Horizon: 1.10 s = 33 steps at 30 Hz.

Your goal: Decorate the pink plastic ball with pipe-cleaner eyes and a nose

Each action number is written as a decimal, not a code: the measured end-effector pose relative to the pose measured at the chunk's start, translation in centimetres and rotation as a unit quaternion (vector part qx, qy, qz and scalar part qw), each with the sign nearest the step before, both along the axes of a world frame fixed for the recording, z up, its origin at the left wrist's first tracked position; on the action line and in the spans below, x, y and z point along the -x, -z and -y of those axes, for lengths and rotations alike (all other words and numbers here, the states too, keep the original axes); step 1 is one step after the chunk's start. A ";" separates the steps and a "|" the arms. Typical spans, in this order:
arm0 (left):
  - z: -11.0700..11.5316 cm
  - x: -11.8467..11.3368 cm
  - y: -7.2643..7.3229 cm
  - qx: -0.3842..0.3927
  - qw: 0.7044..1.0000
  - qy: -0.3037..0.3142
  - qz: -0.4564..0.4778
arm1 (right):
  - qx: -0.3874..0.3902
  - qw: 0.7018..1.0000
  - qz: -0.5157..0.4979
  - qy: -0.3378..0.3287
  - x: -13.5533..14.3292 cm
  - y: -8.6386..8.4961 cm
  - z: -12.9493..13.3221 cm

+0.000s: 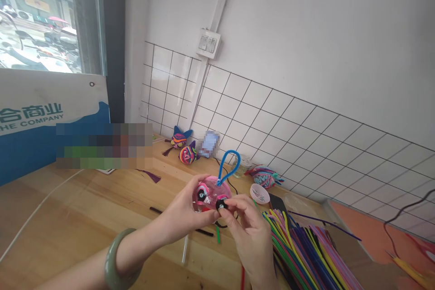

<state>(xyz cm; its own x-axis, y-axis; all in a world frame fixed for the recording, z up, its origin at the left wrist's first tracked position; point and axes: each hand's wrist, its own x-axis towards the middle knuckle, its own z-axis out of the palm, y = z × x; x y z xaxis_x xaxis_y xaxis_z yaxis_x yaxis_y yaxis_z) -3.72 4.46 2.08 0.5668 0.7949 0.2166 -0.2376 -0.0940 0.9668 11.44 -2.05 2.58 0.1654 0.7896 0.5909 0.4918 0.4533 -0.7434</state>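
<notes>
My left hand (181,206) is wrapped round the left side of a clear, pinkish round ornament (211,195). Two black discs with shiny centres sit on its front, and a blue pipe-cleaner loop (231,165) rises from its top. The thumb and index finger of my right hand (249,224) pinch the right black disc (221,205) against the ornament. Part of the ornament's lower side is hidden behind my fingers.
Colourful pipe cleaners (306,249) lie at the right. A small pink bowl (259,194), a glass jar (242,165) and a striped, fish-like craft (265,176) stand behind. Finished ornaments (188,154) and a phone (209,143) are near the tiled wall; a white cable (41,208) crosses the left.
</notes>
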 end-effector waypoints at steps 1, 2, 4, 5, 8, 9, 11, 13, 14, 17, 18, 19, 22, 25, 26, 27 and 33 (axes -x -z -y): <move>0.0 0.0 0.1 -0.001 1.000 -0.001 0.001 | 0.000 1.000 0.001 0.000 0.0 0.0 0.0; 0.0 0.0 0.1 -0.001 1.000 -0.002 0.002 | 0.000 1.000 0.002 0.000 0.0 0.0 0.0; 0.0 0.0 0.1 -0.002 1.000 -0.002 0.003 | 0.005 1.000 0.005 0.000 0.0 -0.1 0.1; 0.0 0.0 0.0 -0.002 1.000 -0.004 0.003 | 0.007 1.000 0.008 0.000 0.0 -0.2 0.1; 0.1 0.0 -0.1 0.002 1.000 -0.008 0.005 | 0.019 1.000 0.011 0.003 0.1 -0.5 0.2; 0.1 -0.1 -0.2 0.010 1.000 -0.003 0.011 | 0.023 1.000 0.001 0.003 0.1 -0.6 0.2; 0.0 -0.1 -0.2 0.036 0.999 0.012 0.022 | 0.036 0.999 -0.040 0.003 0.0 -0.6 0.2; -0.2 -0.2 -0.1 0.054 0.998 0.015 0.024 | 0.061 0.994 -0.092 0.002 -0.3 -0.4 0.0; -0.4 -0.2 -0.1 0.059 0.998 0.009 0.021 | 0.076 0.990 -0.117 0.001 -0.4 -0.3 0.0; -1.1 -0.1 -0.1 0.071 0.997 -0.012 0.018 | 0.109 0.981 -0.162 -0.003 -1.0 0.0 0.0; -1.3 0.0 -0.2 0.076 0.997 -0.015 0.021 | 0.118 0.979 -0.164 -0.003 -1.2 -0.1 0.0; -1.5 0.2 -0.3 0.080 0.996 -0.019 0.024 | 0.134 0.979 -0.155 -0.007 -1.4 -0.1 0.1; -2.0 0.7 -0.8 0.080 0.995 -0.048 0.022 | 0.236 0.970 -0.049 -0.033 -1.6 -0.4 0.1; -2.2 1.1 -1.2 0.080 0.994 -0.076 0.018 | 0.385 0.909 0.148 -0.062 -1.3 0.5 -0.2; -2.3 1.3 -1.3 0.081 0.993 -0.079 0.021 | 0.419 0.884 0.197 -0.064 -1.2 1.2 -0.5; -2.4 1.4 -1.4 0.082 0.993 -0.081 0.025 | 0.442 0.865 0.227 -0.064 -0.9 2.0 -0.8; -2.6 1.8 -1.7 0.082 0.992 -0.089 0.026 | 0.498 0.810 0.308 -0.039 0.5 6.7 -2.1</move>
